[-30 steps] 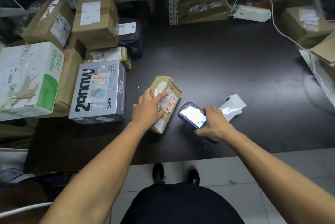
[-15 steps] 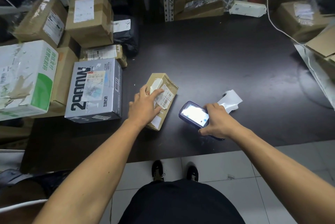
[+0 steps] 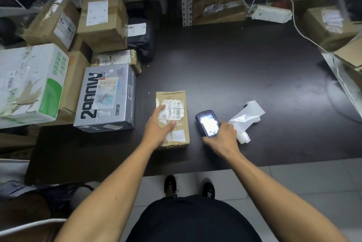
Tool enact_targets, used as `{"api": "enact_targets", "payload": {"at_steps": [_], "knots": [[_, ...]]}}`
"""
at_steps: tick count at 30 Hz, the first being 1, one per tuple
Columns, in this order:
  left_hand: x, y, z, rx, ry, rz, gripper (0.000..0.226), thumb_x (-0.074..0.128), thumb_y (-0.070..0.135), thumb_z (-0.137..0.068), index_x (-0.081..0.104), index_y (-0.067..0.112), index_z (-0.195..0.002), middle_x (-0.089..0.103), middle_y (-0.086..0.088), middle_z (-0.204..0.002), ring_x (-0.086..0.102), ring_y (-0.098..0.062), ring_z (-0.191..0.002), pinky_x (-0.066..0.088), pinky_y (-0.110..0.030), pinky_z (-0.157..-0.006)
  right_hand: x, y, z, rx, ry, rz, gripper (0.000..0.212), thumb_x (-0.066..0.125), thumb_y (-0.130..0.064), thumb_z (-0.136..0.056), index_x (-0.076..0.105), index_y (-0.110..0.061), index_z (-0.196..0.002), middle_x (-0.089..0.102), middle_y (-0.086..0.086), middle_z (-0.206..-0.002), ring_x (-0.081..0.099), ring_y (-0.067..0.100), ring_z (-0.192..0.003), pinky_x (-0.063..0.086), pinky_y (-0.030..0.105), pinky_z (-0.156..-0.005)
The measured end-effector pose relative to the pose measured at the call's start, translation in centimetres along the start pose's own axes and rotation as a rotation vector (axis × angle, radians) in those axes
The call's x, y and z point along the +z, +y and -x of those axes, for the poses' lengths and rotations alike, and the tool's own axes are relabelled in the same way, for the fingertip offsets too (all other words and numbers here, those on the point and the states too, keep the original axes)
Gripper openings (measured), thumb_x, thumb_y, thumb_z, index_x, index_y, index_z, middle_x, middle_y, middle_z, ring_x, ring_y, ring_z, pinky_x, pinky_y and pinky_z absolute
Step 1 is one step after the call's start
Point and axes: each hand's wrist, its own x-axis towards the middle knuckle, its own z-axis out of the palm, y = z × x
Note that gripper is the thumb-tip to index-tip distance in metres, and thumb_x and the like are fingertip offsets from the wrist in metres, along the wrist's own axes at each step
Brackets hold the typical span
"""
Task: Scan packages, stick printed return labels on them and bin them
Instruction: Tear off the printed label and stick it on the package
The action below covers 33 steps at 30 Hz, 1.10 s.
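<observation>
Clearly your left hand [image 3: 159, 127] lay flat, fingers straight, on the small brown package [image 3: 173, 119] mid-worktop [image 3: 244, 69], partly covering its barcode label [image 3: 173, 111]; your right hand [image 3: 222, 138] gripped the scanner [image 3: 207, 123]. A covered or glare-struck barcode could have misread.

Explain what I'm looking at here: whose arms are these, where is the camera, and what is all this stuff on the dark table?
No machine here: a person wears a camera on the head, looking down at both arms. The left hand rests with straight fingers on a small brown package lying on the dark table. The right hand grips a handheld scanner with a lit screen. Beside it lies crumpled white paper. More parcels are piled at left, including a grey box.
</observation>
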Motion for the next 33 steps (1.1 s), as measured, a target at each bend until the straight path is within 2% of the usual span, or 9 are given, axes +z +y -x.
{"api": "enact_targets", "payload": {"at_steps": [3, 10, 13, 15, 18, 21, 25, 30, 33], "knots": [[0.7, -1.0, 0.8, -0.022, 0.001, 0.054, 0.065, 0.073, 0.026, -0.089, 0.039, 0.034, -0.145, 0.052, 0.005, -0.131, 0.051, -0.014, -0.118, 0.037, -0.020, -0.091, 1.2, -0.4, -0.1, 0.049, 0.038, -0.026, 0.070, 0.076, -0.036, -0.076, 0.040, -0.006, -0.128, 0.041, 0.012, -0.128, 0.037, 0.032, -0.124, 0.041, 0.043, -0.096], [0.4, -1.9, 0.1, 0.015, -0.045, 0.006, 0.071, 0.074, 0.031, -0.088, 0.035, 0.034, -0.147, 0.043, -0.001, -0.146, 0.044, -0.014, -0.128, 0.032, -0.020, -0.096, 2.5, -1.0, 0.3, 0.069, 0.110, 0.044, 0.078, 0.076, -0.045, -0.078, 0.037, -0.008, -0.134, 0.041, 0.011, -0.134, 0.036, 0.030, -0.128, 0.038, 0.047, -0.099], [-0.2, -1.4, -0.3, 0.032, -0.041, -0.090, 0.070, 0.073, 0.034, -0.087, 0.037, 0.036, -0.147, 0.016, -0.003, -0.161, 0.020, -0.021, -0.148, 0.027, -0.030, -0.112, 2.2, -1.0, 0.3, 0.058, 0.120, 0.078, 0.076, 0.071, -0.050, -0.082, 0.038, -0.009, -0.137, 0.043, 0.012, -0.135, 0.039, 0.032, -0.127, 0.038, 0.046, -0.098], [-0.5, -0.7, -0.5, 0.114, 0.015, -0.196, 0.062, 0.070, 0.039, -0.088, 0.042, 0.038, -0.144, 0.007, 0.002, -0.163, 0.006, -0.017, -0.150, 0.023, -0.039, -0.117, 1.5, -0.9, 0.3, 0.029, 0.176, 0.052, 0.065, 0.065, -0.046, -0.088, 0.043, -0.007, -0.137, 0.046, 0.014, -0.134, 0.042, 0.033, -0.125, 0.038, 0.046, -0.099], [0.1, 0.9, -1.1, 0.345, 0.083, -0.330, 0.051, 0.066, 0.038, -0.089, 0.050, 0.033, -0.137, 0.023, -0.002, -0.156, 0.012, -0.020, -0.146, 0.025, -0.042, -0.117, 0.1, -0.6, 0.6, -0.033, 0.327, -0.062, 0.049, 0.061, -0.034, -0.093, 0.052, -0.006, -0.132, 0.053, 0.013, -0.128, 0.048, 0.030, -0.119, 0.040, 0.044, -0.101], [2.1, 3.2, -1.6, 0.477, 0.032, -0.393, 0.050, 0.062, 0.039, -0.091, 0.051, 0.029, -0.138, 0.037, -0.002, -0.147, 0.021, -0.022, -0.142, 0.026, -0.039, -0.117, -1.6, 0.3, 0.5, -0.048, 0.453, -0.172, 0.036, 0.059, -0.027, -0.094, 0.058, -0.008, -0.124, 0.057, 0.008, -0.121, 0.051, 0.024, -0.112, 0.043, 0.041, -0.097], [6.1, 6.7, -2.2, 0.562, -0.046, -0.444, 0.042, 0.060, 0.036, -0.092, 0.057, 0.024, -0.133, 0.049, -0.002, -0.135, 0.035, -0.021, -0.132, 0.031, -0.036, -0.112, -4.5, 2.8, -1.0, 0.015, 0.542, -0.142, 0.039, 0.056, -0.025, -0.096, 0.053, -0.008, -0.130, 0.052, 0.012, -0.131, 0.042, 0.028, -0.121, 0.037, 0.037, -0.098], [13.3, 10.8, -2.5, 0.424, -0.262, -0.378, 0.042, 0.053, 0.031, -0.097, 0.052, 0.022, -0.138, 0.047, -0.002, -0.141, 0.038, -0.022, -0.134, 0.036, -0.035, -0.106, -7.9, 6.4, -4.1, 0.148, 0.362, -0.157, 0.063, 0.049, -0.032, -0.100, 0.023, -0.009, -0.153, 0.022, 0.013, -0.158, 0.019, 0.032, -0.143, 0.025, 0.043, -0.113], [17.3, 12.4, -2.7, 0.306, -0.326, -0.325, 0.047, 0.054, 0.029, -0.098, 0.047, 0.016, -0.142, 0.044, -0.008, -0.147, 0.039, -0.024, -0.137, 0.033, -0.034, -0.110, -8.5, 8.3, -5.1, 0.077, 0.137, -0.086, 0.058, 0.039, -0.036, -0.102, 0.025, -0.016, -0.154, 0.010, 0.011, -0.163, 0.003, 0.026, -0.149, 0.021, 0.043, -0.116]]}}
